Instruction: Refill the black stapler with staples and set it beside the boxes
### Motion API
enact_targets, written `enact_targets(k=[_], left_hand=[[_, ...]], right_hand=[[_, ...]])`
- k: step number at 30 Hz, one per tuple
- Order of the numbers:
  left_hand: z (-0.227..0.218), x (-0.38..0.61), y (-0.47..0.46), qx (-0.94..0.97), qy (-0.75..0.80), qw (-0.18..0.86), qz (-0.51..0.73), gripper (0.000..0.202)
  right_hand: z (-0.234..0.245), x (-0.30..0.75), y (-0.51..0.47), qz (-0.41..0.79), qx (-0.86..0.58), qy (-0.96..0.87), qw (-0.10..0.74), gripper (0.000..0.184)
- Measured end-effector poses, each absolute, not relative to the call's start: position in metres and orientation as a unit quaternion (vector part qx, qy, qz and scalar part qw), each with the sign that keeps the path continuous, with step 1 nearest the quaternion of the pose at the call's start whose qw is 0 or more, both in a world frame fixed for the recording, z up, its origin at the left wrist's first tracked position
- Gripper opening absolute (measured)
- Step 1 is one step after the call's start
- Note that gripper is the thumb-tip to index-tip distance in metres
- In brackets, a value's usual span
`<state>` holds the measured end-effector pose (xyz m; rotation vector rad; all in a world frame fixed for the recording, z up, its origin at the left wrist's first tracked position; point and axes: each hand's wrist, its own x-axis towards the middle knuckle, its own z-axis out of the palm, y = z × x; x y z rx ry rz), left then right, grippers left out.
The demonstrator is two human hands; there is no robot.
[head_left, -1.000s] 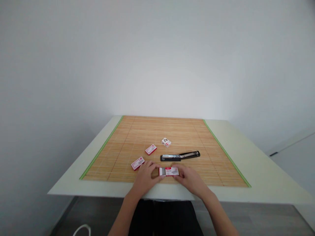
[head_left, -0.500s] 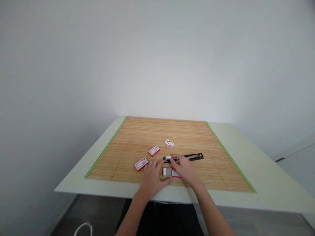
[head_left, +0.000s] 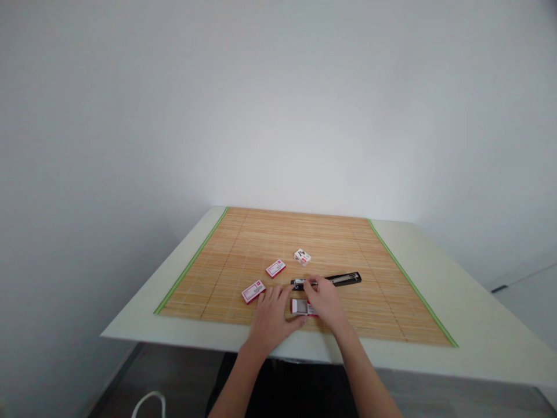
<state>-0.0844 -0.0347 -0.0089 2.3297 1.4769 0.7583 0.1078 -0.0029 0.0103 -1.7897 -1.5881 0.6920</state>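
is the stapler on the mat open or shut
Open. The stapler lies flat in one long black line on the mat, with metal showing along it. The right hand covers part of it.

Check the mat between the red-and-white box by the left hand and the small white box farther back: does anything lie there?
Yes. In the head view another red-and-white box lies on the bamboo mat between the near box and the small white box.
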Motion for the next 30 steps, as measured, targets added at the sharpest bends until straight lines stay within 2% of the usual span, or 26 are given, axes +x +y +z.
enact_targets(k=[3, 6, 11, 14, 18, 20, 25, 30], left_hand=[[-0.009, -0.084, -0.034, 0.806, 0.508, 0.146, 0.268, 0.073], [-0.008, -0.084, -0.034, 0.806, 0.506, 0.148, 0.269, 0.073], [-0.005, -0.088, -0.035, 0.808, 0.498, 0.164, 0.267, 0.071], [-0.003, -0.091, -0.035, 0.805, 0.489, 0.188, 0.279, 0.064], [-0.003, -0.092, -0.035, 0.806, 0.481, 0.2, 0.282, 0.039], [-0.004, -0.092, -0.035, 0.807, 0.482, 0.198, 0.277, 0.03], [-0.006, -0.092, -0.033, 0.806, 0.483, 0.199, 0.278, 0.027], [-0.008, -0.094, -0.031, 0.801, 0.481, 0.207, 0.29, 0.036]], right_hand=[[0.002, 0.102, 0.003, 0.322, -0.665, -0.564, 0.368, 0.034], [-0.002, 0.092, 0.008, 0.335, -0.658, -0.556, 0.381, 0.039], [0.015, 0.087, 0.005, 0.304, -0.618, -0.619, 0.378, 0.031], [0.032, 0.097, -0.009, 0.261, -0.601, -0.682, 0.326, 0.026], [0.043, 0.112, -0.03, 0.209, -0.585, -0.758, 0.2, 0.011], [0.042, 0.113, -0.037, 0.183, -0.584, -0.774, 0.165, 0.01], [0.038, 0.104, -0.041, 0.168, -0.587, -0.781, 0.131, 0.016], [0.036, 0.116, -0.042, 0.218, -0.585, -0.763, 0.166, 0.02]])
